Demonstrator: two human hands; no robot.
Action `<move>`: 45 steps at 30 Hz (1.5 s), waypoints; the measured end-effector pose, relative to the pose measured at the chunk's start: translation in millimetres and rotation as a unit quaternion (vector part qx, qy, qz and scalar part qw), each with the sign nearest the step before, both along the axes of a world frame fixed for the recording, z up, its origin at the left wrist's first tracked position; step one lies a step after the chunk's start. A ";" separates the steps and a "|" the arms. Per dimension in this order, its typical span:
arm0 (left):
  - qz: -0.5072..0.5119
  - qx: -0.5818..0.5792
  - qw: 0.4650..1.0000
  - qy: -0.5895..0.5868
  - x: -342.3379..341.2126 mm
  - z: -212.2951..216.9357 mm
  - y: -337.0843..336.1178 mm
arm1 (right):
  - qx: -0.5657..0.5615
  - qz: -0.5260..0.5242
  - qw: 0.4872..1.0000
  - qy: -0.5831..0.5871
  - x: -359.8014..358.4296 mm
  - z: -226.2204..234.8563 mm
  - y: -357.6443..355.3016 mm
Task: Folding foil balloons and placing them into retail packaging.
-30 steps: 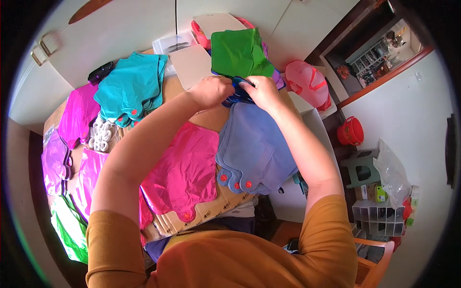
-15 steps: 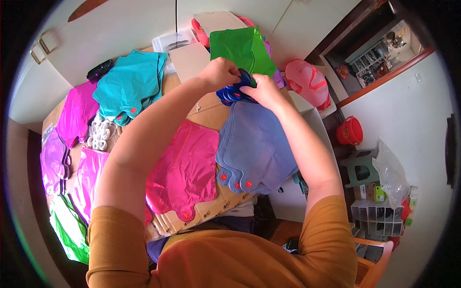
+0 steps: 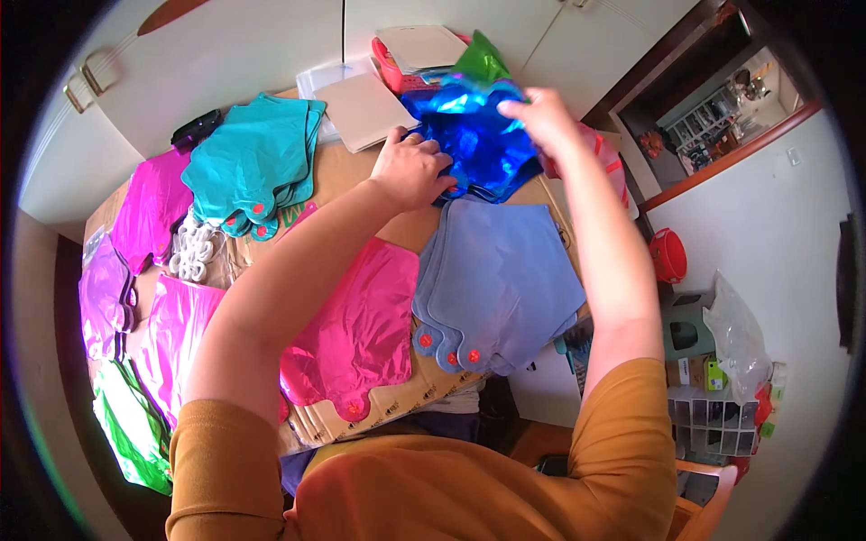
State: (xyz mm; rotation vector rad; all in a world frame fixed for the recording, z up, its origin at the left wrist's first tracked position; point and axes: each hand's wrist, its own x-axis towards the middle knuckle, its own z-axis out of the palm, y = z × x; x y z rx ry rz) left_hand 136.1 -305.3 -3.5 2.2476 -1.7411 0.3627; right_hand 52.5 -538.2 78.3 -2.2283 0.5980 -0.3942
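Head view: the left hand (image 3: 410,171) presses fingers onto a shiny blue foil piece (image 3: 474,135); the right hand (image 3: 541,117) pinches its upper edge, lifting it. Just below both hands a lavender stack (image 3: 501,279) lies on the counter (image 3: 361,171); teal sheets (image 3: 253,162) sit left.

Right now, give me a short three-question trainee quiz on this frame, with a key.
1. True or false: both hands are on the shiny dark blue foil piece.
2. Which stack lies just nearer the person than the dark blue piece? A) teal B) pale blue C) green
3. Fill in: the small round tabs on the pale blue stack are ____ in colour.

Key:
1. True: the left hand presses its near edge and the right hand grips its far right side.
2. B
3. Red
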 end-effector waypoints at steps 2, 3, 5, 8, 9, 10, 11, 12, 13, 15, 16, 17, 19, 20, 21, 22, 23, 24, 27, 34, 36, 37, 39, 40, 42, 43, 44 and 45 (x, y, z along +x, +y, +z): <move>0.002 -0.026 0.999 0.039 6.6 -7.6 4.2 | -0.034 -0.008 0.999 -0.025 14.5 26.3 -22.0; 0.002 -0.040 0.998 0.058 9.5 -11.8 4.7 | -0.044 -0.016 0.998 -0.033 20.8 37.2 -35.1; -0.003 -0.049 0.996 0.079 9.9 -16.7 0.1 | -0.103 -0.042 0.990 -0.083 28.8 50.4 -78.7; 0.006 -0.075 0.994 0.078 11.0 -16.1 6.3 | -0.038 -0.090 0.986 -0.132 27.6 83.4 -113.8; -0.008 -0.091 0.993 0.080 3.6 -16.5 -0.4 | -0.062 -0.124 0.982 -0.127 8.5 95.7 -144.7; -0.012 -0.093 0.992 0.082 -1.0 -15.9 -4.7 | -0.153 -0.189 0.965 -0.097 -12.0 111.6 -180.2; -0.004 -0.092 0.993 0.078 0.9 -14.9 -2.1 | -0.189 -0.254 0.945 -0.078 -20.5 121.6 -189.5; -0.002 -0.092 0.993 0.078 -0.2 -15.2 -2.8 | -0.219 -0.323 0.919 -0.054 -34.1 131.8 -199.9; 0.005 -0.087 0.994 0.071 4.2 -14.7 2.3 | -0.195 -0.393 0.898 -0.041 -41.7 141.2 -190.6; 0.009 -0.083 0.995 0.060 10.4 -11.7 8.5 | -0.237 -0.457 0.857 -0.025 -66.7 157.1 -170.8; 0.000 -0.095 0.995 0.043 7.3 -11.6 4.0 | -0.271 -0.443 0.855 -0.006 -83.9 164.9 -178.4; -0.002 -0.116 0.993 0.031 4.9 -10.8 -0.4 | -0.303 -0.427 0.852 0.015 -100.0 172.5 -184.6; 0.002 -0.144 0.990 0.013 -4.6 -3.0 3.3 | -0.241 -0.296 0.922 -0.070 -111.1 166.9 -163.1; -0.055 -0.220 0.974 -0.004 -13.7 4.7 11.8 | -0.338 -0.227 0.911 -0.067 -114.8 164.3 -135.5; -0.142 -0.196 0.970 0.033 -25.4 13.6 24.0 | -0.442 -0.167 0.880 -0.042 -120.5 163.2 -75.2; -0.241 -0.177 0.951 0.074 -45.4 23.9 32.4 | -0.470 -0.114 0.875 0.006 -141.5 160.0 -48.5; -0.329 -0.154 0.926 0.107 -60.1 31.9 45.1 | -0.388 -0.084 0.918 0.017 -153.1 145.6 -0.6; -0.367 -0.109 0.919 0.094 -72.4 35.6 67.0 | -0.343 -0.023 0.939 -0.016 -153.9 118.9 43.6; -0.455 -0.051 0.887 0.059 -120.7 24.5 95.4 | -0.378 0.123 0.917 -0.032 -196.7 52.2 114.9; -0.456 -0.051 0.888 -0.030 -135.9 -0.6 104.2 | -0.330 0.077 0.935 -0.107 -238.1 -31.5 179.4; -0.450 -0.057 0.891 -0.032 -138.7 -2.1 105.9 | -0.294 0.008 0.947 -0.132 -241.4 -20.9 177.6; -0.446 -0.059 0.893 -0.034 -139.3 -2.1 107.2 | -0.295 -0.025 0.945 -0.140 -238.7 -7.5 177.1; -0.419 -0.026 0.906 0.044 -141.5 -3.5 106.4 | -0.301 -0.106 0.938 -0.132 -236.4 17.9 164.2; -0.408 -0.011 0.909 0.084 -144.1 -3.6 104.3 | -0.304 -0.159 0.932 -0.115 -237.3 30.5 151.0; -0.410 -0.018 0.906 0.101 -146.2 -1.4 102.7 | -0.308 -0.201 0.921 -0.128 -236.3 50.1 108.4; -0.408 -0.019 0.906 0.111 -146.0 -1.5 102.7 | -0.277 -0.208 0.928 -0.138 -233.5 65.6 102.4; -0.409 -0.027 0.905 0.112 -150.0 0.3 101.6 | -0.242 -0.215 0.932 -0.165 -238.7 67.3 70.8; -0.401 -0.031 0.909 0.112 -151.5 1.9 104.1 | -0.238 -0.205 0.927 -0.203 -232.7 77.9 68.0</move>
